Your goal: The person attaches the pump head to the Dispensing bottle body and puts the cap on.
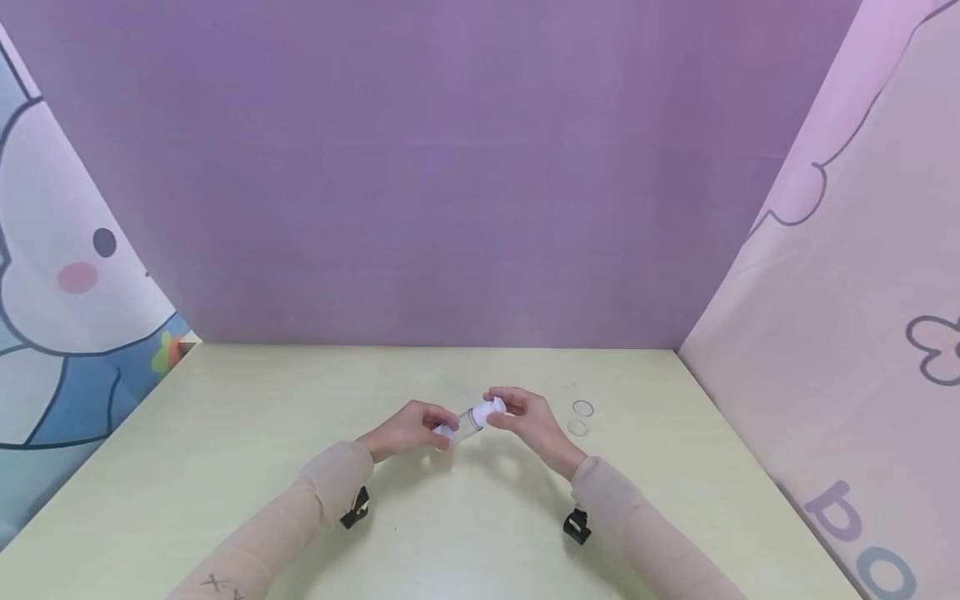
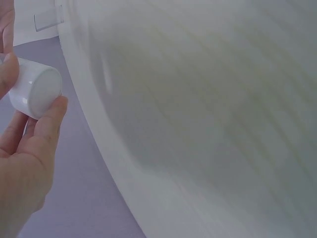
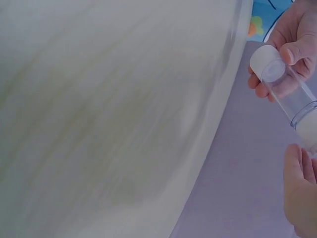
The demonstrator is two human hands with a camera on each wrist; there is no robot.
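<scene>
A small clear bottle point(image 1: 466, 426) with white ends is held at a slant between both hands above the table. My left hand point(image 1: 408, 430) grips its lower end, thumb and fingers around the white base point(image 3: 265, 60). At the upper end my right hand point(image 1: 534, 421) holds the white collar point(image 1: 483, 412) between thumb and fingers. The left wrist view has the flat face of a white end point(image 2: 45, 94) turned to the camera, fingertips along its edge. Through the transparent wall point(image 3: 293, 96) a round white disc shows inside near the base.
A clear, open-ended cap point(image 1: 578, 426) lies on the pale table point(image 1: 480, 533) to the right of my right hand. A purple panel point(image 1: 450, 208) rises behind the table, and printed panels point(image 1: 847, 333) stand at both sides.
</scene>
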